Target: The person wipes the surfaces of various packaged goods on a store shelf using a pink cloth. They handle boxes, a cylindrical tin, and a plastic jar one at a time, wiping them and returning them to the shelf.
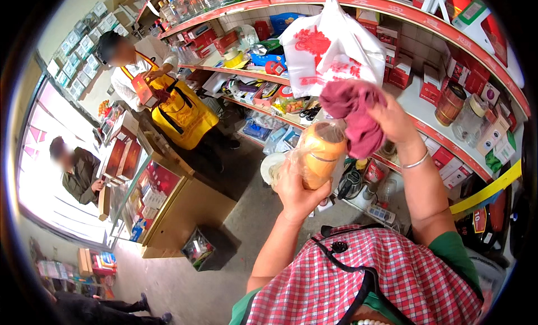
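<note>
My left hand (300, 195) is closed around a rounded, orange-gold jar-like container (318, 159) with a dark end, partly covered in crinkled clear plastic. In my right hand (395, 122) is a crumpled maroon cloth (354, 113), gripped from its right side. The cloth is just above and to the right of the container; whether the two touch I cannot tell. A white plastic bag with red print (367, 47) hangs on the shelves right behind the cloth.
Red-edged shelves (443, 135) ahead hold boxes, jars and bottles. A person in a yellow apron (182, 113) stands at the left with a red box, and another person (81, 178) is beyond the glass counter (168, 210). A black bin (199, 249) stands on the floor.
</note>
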Tool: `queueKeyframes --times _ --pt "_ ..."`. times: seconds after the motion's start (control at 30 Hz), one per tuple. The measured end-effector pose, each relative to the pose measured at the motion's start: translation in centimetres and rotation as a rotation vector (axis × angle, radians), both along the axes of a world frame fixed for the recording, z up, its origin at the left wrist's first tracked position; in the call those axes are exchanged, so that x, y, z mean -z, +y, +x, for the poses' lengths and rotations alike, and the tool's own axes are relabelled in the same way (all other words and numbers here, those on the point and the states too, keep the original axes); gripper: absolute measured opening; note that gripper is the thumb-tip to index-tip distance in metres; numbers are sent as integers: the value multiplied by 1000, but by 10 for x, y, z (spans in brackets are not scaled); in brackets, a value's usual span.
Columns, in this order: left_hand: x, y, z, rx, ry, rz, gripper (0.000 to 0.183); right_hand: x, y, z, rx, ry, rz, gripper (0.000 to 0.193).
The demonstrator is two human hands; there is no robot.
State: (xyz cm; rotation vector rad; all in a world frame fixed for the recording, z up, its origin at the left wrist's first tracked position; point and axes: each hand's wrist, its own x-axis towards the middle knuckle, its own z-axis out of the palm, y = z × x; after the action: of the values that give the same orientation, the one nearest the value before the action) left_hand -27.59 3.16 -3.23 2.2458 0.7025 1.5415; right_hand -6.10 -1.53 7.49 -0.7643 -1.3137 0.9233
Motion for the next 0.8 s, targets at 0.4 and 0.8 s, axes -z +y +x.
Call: queueKeyframes --times 0.4,0.8 --pt "-28 -1 19 453 -705 -724 68 64 5 -75 474 -456 311 52" --pt "-19 -4 23 617 -692 -895 75 59 39 -49 118 0 -5 48"
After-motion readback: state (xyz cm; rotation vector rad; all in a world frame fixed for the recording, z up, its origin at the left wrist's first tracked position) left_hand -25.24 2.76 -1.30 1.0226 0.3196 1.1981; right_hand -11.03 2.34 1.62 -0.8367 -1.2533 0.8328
